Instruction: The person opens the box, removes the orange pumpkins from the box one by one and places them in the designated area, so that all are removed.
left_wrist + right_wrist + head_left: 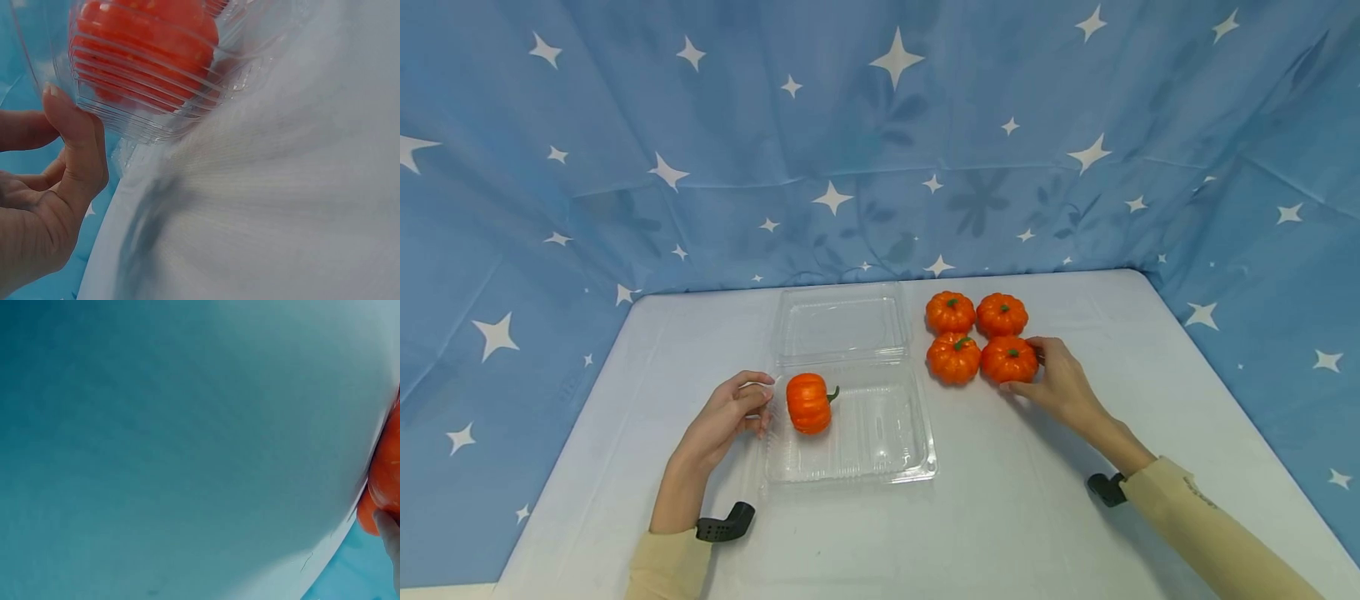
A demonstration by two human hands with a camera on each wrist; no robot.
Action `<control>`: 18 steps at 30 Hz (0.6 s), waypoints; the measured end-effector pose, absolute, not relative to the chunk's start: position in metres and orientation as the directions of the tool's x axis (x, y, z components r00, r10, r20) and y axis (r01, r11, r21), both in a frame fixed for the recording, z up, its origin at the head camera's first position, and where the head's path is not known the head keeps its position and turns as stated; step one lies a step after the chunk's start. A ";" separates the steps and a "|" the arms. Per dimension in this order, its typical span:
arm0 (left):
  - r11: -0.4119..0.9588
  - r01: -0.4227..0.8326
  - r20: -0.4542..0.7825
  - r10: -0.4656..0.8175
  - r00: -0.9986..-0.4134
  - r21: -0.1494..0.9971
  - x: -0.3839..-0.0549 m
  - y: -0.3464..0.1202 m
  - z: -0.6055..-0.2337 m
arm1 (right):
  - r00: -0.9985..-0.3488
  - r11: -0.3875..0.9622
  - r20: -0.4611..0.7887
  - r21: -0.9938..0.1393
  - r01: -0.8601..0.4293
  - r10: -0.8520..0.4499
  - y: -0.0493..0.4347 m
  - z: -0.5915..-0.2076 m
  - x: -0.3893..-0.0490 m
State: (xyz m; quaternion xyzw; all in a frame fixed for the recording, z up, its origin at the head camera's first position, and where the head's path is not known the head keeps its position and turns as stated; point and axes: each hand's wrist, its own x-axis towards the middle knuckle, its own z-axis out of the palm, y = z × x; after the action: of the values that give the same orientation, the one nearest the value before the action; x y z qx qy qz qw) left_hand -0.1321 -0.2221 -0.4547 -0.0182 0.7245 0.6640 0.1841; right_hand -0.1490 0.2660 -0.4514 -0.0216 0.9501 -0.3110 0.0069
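A clear plastic clamshell container point(880, 425) lies opened out on the table, its lid point(842, 321) folded back behind it. One small orange pumpkin point(808, 403) lies on its side at the left of the container, green stem pointing right. At the container's left edge is my left hand point(730, 417), fingers loosely bent, a fingertip right at the plastic wall in the left wrist view. My right hand point(1056, 383) grips the front right pumpkin point(1010, 359) of a cluster, thumb in front and fingers behind. Only a finger point(389, 534) of it shows in the right wrist view.
Three more pumpkins sit close against the gripped one: a back left pumpkin point(950, 312), a back right pumpkin point(1002, 315) and a front left pumpkin point(953, 359). A white cloth covers the table point(1000, 517). Behind it hangs a blue star-patterned curtain point(880, 150).
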 end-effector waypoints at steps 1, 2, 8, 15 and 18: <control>0.117 -0.273 -0.293 0.218 -0.931 0.955 -0.132 -0.222 -0.455 | -0.999 0.806 -0.006 -0.591 -0.032 -0.044 0.266 -0.452 -0.149; 0.117 -0.274 -0.294 0.218 -0.931 0.955 -0.132 -0.222 -0.455 | -0.999 0.806 -0.011 -0.592 -0.028 -0.043 0.266 -0.452 -0.149; 0.123 -0.267 -0.288 0.216 -0.933 0.956 -0.132 -0.221 -0.454 | -0.999 0.803 -0.029 -0.596 -0.015 -0.040 0.267 -0.454 -0.149; 0.121 -0.274 -0.295 0.214 -0.931 0.954 -0.132 -0.221 -0.455 | -0.999 0.808 -0.036 -0.589 -0.006 -0.033 0.268 -0.450 -0.147; 0.120 -0.270 -0.291 0.213 -0.933 0.955 -0.132 -0.222 -0.454 | -0.999 0.805 -0.001 -0.593 -0.033 -0.042 0.267 -0.446 -0.146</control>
State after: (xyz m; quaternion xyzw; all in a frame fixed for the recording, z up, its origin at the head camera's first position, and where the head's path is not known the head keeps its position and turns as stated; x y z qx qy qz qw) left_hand -0.1317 -0.2220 -0.4542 -0.0198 0.7258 0.6631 0.1822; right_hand -0.1455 0.2668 -0.4464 -0.0197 0.9499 -0.3118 0.0070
